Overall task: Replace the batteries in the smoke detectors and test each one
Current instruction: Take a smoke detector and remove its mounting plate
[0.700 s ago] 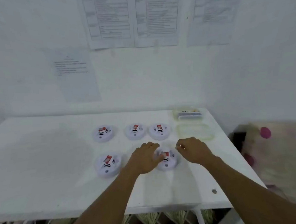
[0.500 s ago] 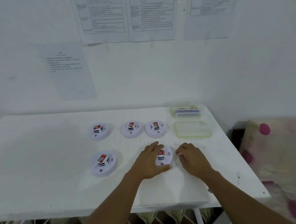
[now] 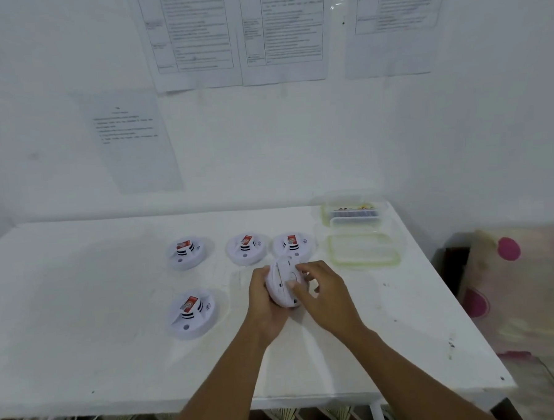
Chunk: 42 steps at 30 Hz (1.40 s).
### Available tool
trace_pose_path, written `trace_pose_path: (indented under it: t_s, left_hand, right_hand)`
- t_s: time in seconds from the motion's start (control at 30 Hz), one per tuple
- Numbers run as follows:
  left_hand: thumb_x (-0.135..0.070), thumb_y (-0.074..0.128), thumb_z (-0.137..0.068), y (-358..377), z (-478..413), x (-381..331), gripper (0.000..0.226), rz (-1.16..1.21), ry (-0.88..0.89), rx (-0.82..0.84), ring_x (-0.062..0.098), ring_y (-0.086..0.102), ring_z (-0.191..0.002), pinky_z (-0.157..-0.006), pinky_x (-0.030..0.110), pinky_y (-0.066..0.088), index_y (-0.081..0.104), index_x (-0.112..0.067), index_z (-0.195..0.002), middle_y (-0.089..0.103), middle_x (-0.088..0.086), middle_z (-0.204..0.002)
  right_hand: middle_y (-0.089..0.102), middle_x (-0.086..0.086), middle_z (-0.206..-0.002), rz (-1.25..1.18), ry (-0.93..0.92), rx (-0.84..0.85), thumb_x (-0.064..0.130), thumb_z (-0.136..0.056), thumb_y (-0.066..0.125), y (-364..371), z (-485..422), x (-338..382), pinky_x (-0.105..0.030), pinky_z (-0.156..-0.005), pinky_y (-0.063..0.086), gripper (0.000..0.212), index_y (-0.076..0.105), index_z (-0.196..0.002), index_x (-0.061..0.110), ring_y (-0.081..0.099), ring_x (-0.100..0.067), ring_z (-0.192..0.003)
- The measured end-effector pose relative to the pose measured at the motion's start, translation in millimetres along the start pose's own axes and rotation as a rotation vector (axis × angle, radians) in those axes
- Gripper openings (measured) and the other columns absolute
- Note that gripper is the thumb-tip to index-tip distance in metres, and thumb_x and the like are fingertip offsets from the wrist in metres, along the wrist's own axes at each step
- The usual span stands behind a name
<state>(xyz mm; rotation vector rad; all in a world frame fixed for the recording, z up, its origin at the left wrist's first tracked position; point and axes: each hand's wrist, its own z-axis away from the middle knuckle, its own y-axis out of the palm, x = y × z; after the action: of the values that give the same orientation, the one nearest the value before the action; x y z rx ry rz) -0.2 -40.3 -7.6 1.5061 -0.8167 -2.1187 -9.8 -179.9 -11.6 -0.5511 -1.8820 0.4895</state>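
On the white table (image 3: 84, 348), near centre, one smoke detector (image 3: 284, 283) is held lifted off the surface and tipped on its edge, its plain back turned toward the right. It is gripped from the left by the left hand (image 3: 263, 302), fingers curled round the rim. The right hand (image 3: 328, 298) is closed on it from the right, thumb on the back face and fingers over the far rim. The back cover is judged still on; no battery is seen out, so this unit is taken to be at the opening step. To the near left, a second detector (image 3: 191, 314) lies flat, face up, untouched. Farther back, three more are laid in a row: far-left detector (image 3: 188, 253), far-middle detector (image 3: 246, 248), far-right detector (image 3: 292, 244), just beyond the held one. Whether these four are already serviced cannot be told. At the far right, an empty clear tray (image 3: 397, 258) is set, and behind it a clear box (image 3: 325, 212) holding small dark items, probably batteries. Testing is judged still left.
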Motion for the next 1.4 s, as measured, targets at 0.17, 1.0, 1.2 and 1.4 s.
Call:
trace_pose_path:
  t_s: [0.17,1.0,1.2,1.4]
  left_hand:
    - [-0.047,0.039,-0.098,-1.3,-0.2,-8.9,0.053,0.105,-0.031,0.006,0.028,0.064,-0.11,-0.088,0.04,0.055,0.065,-0.011,-0.126,0.065,0.015,-0.125]
    - [-0.052,0.046,-0.092,-41.2,-11.1,-28.5,0.055,0.143,-0.164,-0.002,0.039,0.059,-0.113,-0.088,0.053,0.051,0.062,-0.012,-0.127,0.064,0.021,-0.127]
    - [-0.048,0.053,-0.085,-41.9,-5.2,-25.8,0.061,0.147,-0.198,0.022,0.043,0.052,-0.127,-0.087,0.054,0.053,0.058,-0.012,-0.133,0.061,0.022,-0.132]
    - [-0.049,0.046,-0.094,-37.3,-4.2,-21.2,0.057,0.209,-0.192,0.009,0.046,0.051,-0.127,-0.091,0.059,0.052,0.055,-0.012,-0.136,0.06,0.023,-0.133]
  right_hand:
    - [0.058,0.01,-0.118,0.044,0.004,-0.068,0.053,-0.075,0.068,12.7,-6.3,14.1,-0.031,-0.088,0.053,0.054,0.061,-0.121,0.024,0.057,-0.008,-0.106]
    - [0.071,0.0,-0.107,0.026,0.008,-0.029,0.006,-0.094,0.054,-22.7,-10.0,-17.5,-0.004,-0.084,0.043,0.027,0.069,-0.116,0.007,0.064,-0.011,-0.091]
    - [0.071,-0.007,-0.094,0.249,0.031,0.121,-0.005,-0.09,0.051,-26.8,-3.2,-52.3,-0.035,-0.08,0.052,0.038,0.071,-0.116,0.015,0.064,-0.021,-0.087]
    - [0.062,0.008,-0.118,0.365,-0.007,0.202,0.026,-0.087,0.058,-26.1,-1.4,-52.2,-0.039,-0.089,0.042,0.038,0.065,-0.123,0.026,0.052,-0.016,-0.107]
